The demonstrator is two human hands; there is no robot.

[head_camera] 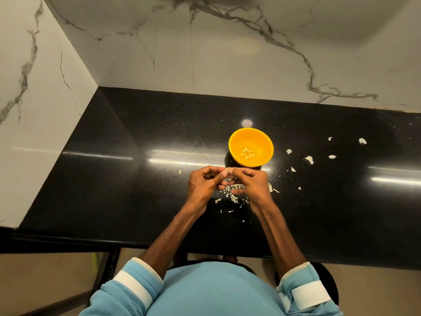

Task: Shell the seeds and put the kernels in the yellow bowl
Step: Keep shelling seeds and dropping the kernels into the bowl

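The yellow bowl (250, 147) stands on the black counter with several pale kernels (247, 153) in its bottom. Just in front of it my left hand (205, 182) and my right hand (250, 182) meet fingertip to fingertip, fingers curled. Between the fingertips they pinch something small and pale, probably a seed (227, 171); most of it is hidden by the fingers. A bandage wraps one fingertip. Below the hands lies a heap of shell bits (232, 195).
Larger white scraps (309, 159) are scattered on the black counter (136, 179) to the right of the bowl. One loose seed or shell (180, 172) lies left of my left hand. Marble walls close the back and left side.
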